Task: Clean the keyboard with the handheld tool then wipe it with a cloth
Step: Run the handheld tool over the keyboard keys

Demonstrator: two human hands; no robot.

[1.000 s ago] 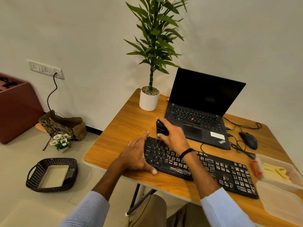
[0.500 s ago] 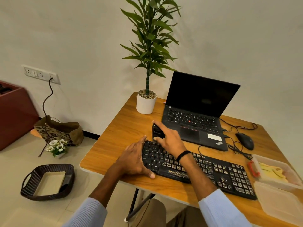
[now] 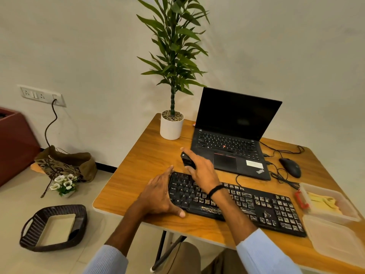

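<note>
A black keyboard lies on the wooden table, its right keys speckled with pale debris. My right hand grips a small black handheld tool above the keyboard's far left corner. My left hand rests against the keyboard's left end, fingers spread, thumb on the front edge. A yellow cloth lies in a clear plastic box at the right.
An open black laptop stands behind the keyboard, with a white potted plant to its left and a black mouse with cables to its right. A box lid lies near the front right. A wicker basket sits on the floor.
The view has shifted slightly; my right hand with the tool stays at the keyboard's far left corner. My left hand keeps its place at the keyboard's end.
</note>
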